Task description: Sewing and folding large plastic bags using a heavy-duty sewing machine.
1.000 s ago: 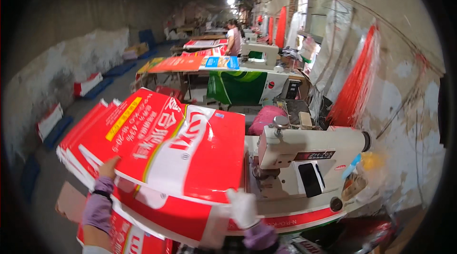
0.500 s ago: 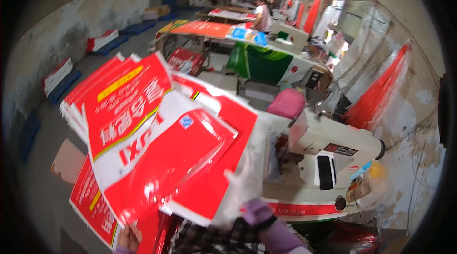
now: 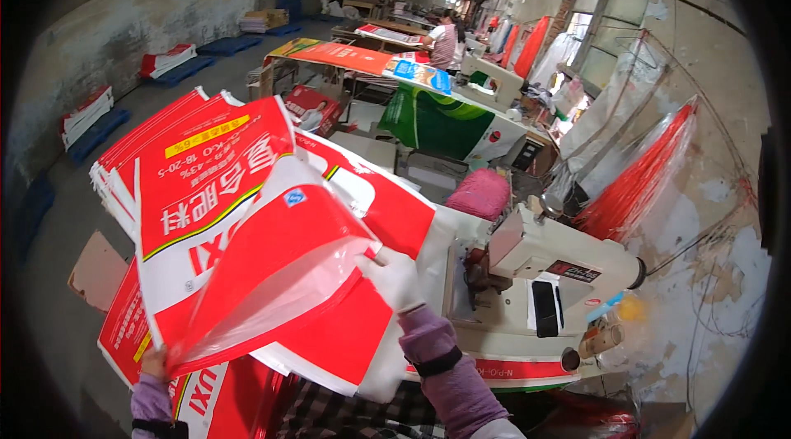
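A glossy red-and-white printed sack [image 3: 309, 229] lies on top of a pile of like sacks, its mouth pulled partly apart so that the pale inside shows. My right hand [image 3: 391, 277], in a white glove, pinches the right end of the mouth edge. At the lower left my left hand [image 3: 155, 363] grips the sack's other corner, its fingers partly hidden. More red sacks [image 3: 404, 212] spread beneath and to the right, and others [image 3: 122, 319] hang lower at the left. Just right of my right hand stands a cream industrial sewing machine [image 3: 568, 254].
A black phone [image 3: 545, 309] lies on the machine bed. Behind it are a pink cushion-like bundle [image 3: 479, 194] and a table with a green sheet [image 3: 437, 122]. Red strands [image 3: 638, 179] hang by the right wall. A person [image 3: 445, 44] works farther back. Sacks on blue pallets [image 3: 99, 134] line the left wall.
My right hand has moved up and left from near my lap onto the sack's edge. The mouth has come apart, and my left hand has shifted left and up with its corner.
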### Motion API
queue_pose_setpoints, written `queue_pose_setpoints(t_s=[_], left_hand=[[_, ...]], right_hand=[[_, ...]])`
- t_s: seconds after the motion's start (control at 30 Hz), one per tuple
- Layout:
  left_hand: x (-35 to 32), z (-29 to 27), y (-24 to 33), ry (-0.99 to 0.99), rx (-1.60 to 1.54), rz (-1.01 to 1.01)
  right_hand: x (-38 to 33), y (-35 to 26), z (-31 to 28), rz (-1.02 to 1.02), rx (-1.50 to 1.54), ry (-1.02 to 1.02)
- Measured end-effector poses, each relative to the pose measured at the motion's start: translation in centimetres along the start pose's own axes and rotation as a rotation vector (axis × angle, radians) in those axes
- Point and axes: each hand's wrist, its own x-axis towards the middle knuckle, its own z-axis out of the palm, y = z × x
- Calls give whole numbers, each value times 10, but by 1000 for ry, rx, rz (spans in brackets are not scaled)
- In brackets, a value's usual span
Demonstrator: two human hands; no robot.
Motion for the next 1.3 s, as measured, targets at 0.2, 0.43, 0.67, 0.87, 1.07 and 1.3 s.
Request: queue_pose_setpoints(t_s=[0.2, 0.43, 0.67, 0.87, 1.07, 1.3], left_hand=[[-107, -217, 21, 534, 300, 253], [-396, -245, -70, 971, 418, 5], [-427, -99, -160, 923, 215, -608], [-358, -49, -176, 650, 377, -939], [-334, -21, -202, 658, 588, -932], [-312, -2, -190, 755, 606, -950]], right_hand=[[-40, -49, 89, -334, -612, -263], [-121, -60, 245, -515, -312, -929], [-171, 90, 286, 281, -56, -734], [-173, 102, 211, 428, -1011, -1431], [-179, 108, 219, 541, -609, -782], [-180, 121, 215, 468, -517, -789]])
